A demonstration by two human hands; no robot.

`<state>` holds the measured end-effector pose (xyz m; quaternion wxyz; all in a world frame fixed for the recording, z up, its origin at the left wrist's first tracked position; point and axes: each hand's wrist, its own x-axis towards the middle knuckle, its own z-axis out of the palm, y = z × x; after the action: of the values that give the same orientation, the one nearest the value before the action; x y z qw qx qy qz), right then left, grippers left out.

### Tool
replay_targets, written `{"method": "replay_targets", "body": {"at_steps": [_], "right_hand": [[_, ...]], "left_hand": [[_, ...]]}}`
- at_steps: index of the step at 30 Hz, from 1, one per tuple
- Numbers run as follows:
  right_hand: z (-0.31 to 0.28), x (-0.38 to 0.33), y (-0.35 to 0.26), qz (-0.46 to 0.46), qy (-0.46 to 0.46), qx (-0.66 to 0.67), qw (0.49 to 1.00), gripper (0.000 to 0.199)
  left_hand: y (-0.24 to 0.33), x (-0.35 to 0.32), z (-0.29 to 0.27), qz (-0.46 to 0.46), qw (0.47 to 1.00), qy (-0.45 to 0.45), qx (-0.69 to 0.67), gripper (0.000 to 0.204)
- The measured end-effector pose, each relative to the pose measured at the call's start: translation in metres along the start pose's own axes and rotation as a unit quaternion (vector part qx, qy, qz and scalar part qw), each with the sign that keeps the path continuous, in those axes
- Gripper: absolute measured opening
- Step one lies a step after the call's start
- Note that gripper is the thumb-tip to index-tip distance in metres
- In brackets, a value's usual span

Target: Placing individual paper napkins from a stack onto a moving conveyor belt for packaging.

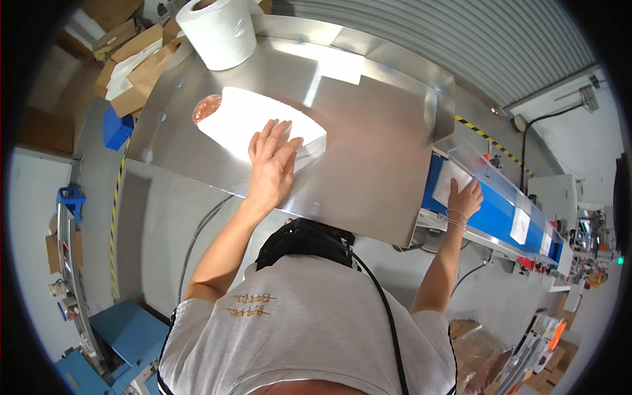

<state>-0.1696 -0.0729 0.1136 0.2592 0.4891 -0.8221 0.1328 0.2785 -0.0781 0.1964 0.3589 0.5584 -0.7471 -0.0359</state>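
A long row of white, flat pieces (253,115) lies packed together on the steel table, its near right end squared off. My left hand (271,164) rests on the right part of this row, fingers spread over its top and near edge. Against the row's far left end is a rounded red-and-white patterned thing (207,108), whose kind I cannot make out. To the right, my right hand (466,197) is over the blue conveyor belt (494,214). Its fingers are apart and touch the edge of a white flat piece (451,181) lying on the belt.
A big white paper roll (220,36) stands at the table's far left corner. The steel table (375,171) has raised edges at the back and right. More white pieces (520,225) lie farther along the belt, beside a clear guard (484,164). Open cardboard boxes (135,69) stand at left.
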Motion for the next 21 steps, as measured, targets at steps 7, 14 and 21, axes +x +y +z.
{"method": "replay_targets", "body": {"at_steps": [7, 14, 21], "right_hand": [[-0.069, -0.012, -0.189, -0.283, -0.319, 0.568, 0.704, 0.052], [-0.057, -0.034, -0.233, -0.122, -0.502, 0.667, 0.537, 0.04], [-0.008, -0.016, -0.094, 0.07, -0.292, 0.546, 0.782, 0.022]], "left_hand": [[0.004, -0.004, 0.0, 0.022, 0.999, -0.025, -0.015, 0.034], [-0.001, 0.003, -0.006, -0.012, 1.0, -0.017, 0.016, 0.043], [-0.014, 0.001, -0.008, -0.024, 0.999, 0.022, 0.007, 0.032]]}}
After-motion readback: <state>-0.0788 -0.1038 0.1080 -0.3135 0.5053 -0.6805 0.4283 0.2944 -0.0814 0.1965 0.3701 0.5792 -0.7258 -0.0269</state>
